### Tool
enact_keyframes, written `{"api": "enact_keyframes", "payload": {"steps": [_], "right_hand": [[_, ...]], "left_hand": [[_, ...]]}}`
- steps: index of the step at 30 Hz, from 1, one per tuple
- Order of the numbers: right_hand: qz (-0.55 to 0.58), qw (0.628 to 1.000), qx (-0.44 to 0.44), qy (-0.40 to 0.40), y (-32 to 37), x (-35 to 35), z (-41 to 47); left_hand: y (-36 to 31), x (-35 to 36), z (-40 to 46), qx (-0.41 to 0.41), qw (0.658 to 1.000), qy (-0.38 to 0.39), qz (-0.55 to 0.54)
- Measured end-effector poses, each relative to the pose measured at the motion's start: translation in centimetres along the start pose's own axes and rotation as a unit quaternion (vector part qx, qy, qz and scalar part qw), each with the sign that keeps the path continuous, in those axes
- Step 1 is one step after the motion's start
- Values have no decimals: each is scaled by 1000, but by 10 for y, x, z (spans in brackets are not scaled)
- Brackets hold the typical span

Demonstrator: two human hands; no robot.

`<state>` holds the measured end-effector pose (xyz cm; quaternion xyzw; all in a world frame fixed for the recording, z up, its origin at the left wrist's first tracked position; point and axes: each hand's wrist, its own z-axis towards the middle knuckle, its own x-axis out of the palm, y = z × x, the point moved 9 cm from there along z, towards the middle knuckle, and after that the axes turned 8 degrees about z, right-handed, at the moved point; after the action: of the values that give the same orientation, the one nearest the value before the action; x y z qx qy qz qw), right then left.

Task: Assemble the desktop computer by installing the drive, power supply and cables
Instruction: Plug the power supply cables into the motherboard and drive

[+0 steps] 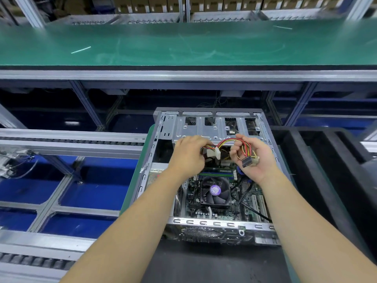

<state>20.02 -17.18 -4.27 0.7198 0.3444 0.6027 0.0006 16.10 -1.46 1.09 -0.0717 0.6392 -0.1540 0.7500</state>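
Observation:
An open desktop case [206,223] lies on its side in front of me, its motherboard and a black CPU fan [215,190] with a purple label showing. Above the board I hold a bundle of red, yellow and black power cables [228,142]. My left hand [188,155] grips the bundle near a white plug [217,153]. My right hand [252,158], palm up, holds the looped wires with a black connector [246,161] and a small white plug lying in it. The metal drive cage [204,127] sits behind both hands.
The case sits on a green-edged pallet [134,180] on a dark mat. A roller conveyor frame [71,144] with blue floor beneath runs to the left. A long green bench [183,43] spans the back. Black foam trays [326,160] stand to the right.

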Motion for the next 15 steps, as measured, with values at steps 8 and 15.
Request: {"api": "enact_keyframes", "payload": {"steps": [8, 15], "right_hand": [[43, 997, -20, 61, 8, 16, -6], [-194, 981, -17, 0, -1, -6, 0]], "left_hand": [[-22, 3, -10, 101, 993, -11, -52], [-22, -7, -14, 103, 991, -32, -85]]}}
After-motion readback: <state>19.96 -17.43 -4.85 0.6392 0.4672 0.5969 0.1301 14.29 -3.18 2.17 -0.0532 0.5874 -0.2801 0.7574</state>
